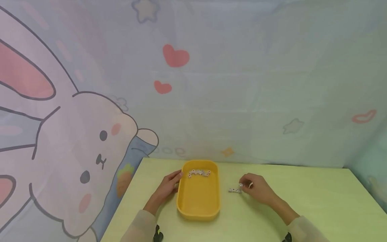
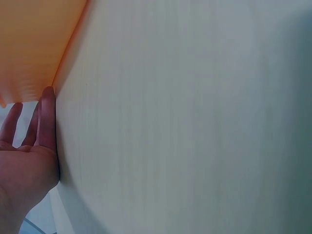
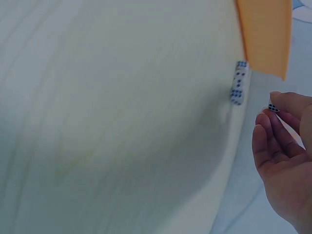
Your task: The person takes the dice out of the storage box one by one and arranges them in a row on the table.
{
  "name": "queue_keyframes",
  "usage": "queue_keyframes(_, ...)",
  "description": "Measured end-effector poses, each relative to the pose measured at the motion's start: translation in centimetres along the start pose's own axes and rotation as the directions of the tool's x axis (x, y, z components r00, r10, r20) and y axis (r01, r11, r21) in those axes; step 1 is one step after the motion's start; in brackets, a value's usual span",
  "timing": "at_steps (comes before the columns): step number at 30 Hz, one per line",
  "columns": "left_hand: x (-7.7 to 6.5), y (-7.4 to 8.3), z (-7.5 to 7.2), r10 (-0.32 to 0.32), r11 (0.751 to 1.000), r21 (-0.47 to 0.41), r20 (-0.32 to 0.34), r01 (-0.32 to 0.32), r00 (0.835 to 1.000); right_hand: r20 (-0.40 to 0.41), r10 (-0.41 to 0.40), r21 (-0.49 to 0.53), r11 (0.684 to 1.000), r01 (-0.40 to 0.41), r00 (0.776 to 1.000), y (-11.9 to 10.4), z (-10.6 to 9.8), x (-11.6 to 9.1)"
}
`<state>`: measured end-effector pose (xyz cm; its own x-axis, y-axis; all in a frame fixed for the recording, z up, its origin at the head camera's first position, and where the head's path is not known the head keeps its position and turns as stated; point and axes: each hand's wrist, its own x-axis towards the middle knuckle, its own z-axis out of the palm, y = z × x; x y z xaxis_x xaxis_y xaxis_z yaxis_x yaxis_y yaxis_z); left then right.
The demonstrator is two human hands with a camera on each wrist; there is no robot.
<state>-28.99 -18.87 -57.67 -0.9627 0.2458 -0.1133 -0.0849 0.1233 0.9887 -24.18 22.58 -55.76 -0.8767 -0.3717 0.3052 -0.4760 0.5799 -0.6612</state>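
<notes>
A yellow tray (image 1: pixel 198 201) stands on the table with several small white dice (image 1: pixel 199 172) gathered at its far end. My left hand (image 1: pixel 167 185) rests against the tray's left side, its fingers fairly straight in the left wrist view, touching the orange-looking wall (image 2: pixel 34 53). To the right of the tray, a short row of white dice (image 1: pixel 234 190) lies on the table. Just above the row's right end, my right hand (image 1: pixel 257 189) pinches one die (image 1: pixel 241 185) between thumb and fingertips. In the right wrist view, that pinched die (image 3: pixel 273 107) shows dark pips and is apart from the row (image 3: pixel 238 83).
The pale yellow-green table (image 1: pixel 326 198) extends well to the right of the right hand. Behind it hangs a cloth backdrop (image 1: pixel 257 84) printed with a rabbit, hearts and stars.
</notes>
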Motion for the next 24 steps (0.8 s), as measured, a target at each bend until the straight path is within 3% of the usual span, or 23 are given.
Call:
queue_keyframes(9, -0.1, -0.3, 0.2, 0.004, 1.0, 0.0, -0.006, -0.004, 1.0, 0.045, 0.052, -0.019, 0.999, -0.051, 0.998, 2.1, 0.2, -1.5)
queue_keyframes(24, -0.4, 0.2, 0.2, 0.001, 1.0, -0.004, 0.0, -0.001, 1.0, 0.049, 0.059, -0.001, 0.998, -0.059, 0.997, 1.9, 1.3, -1.5)
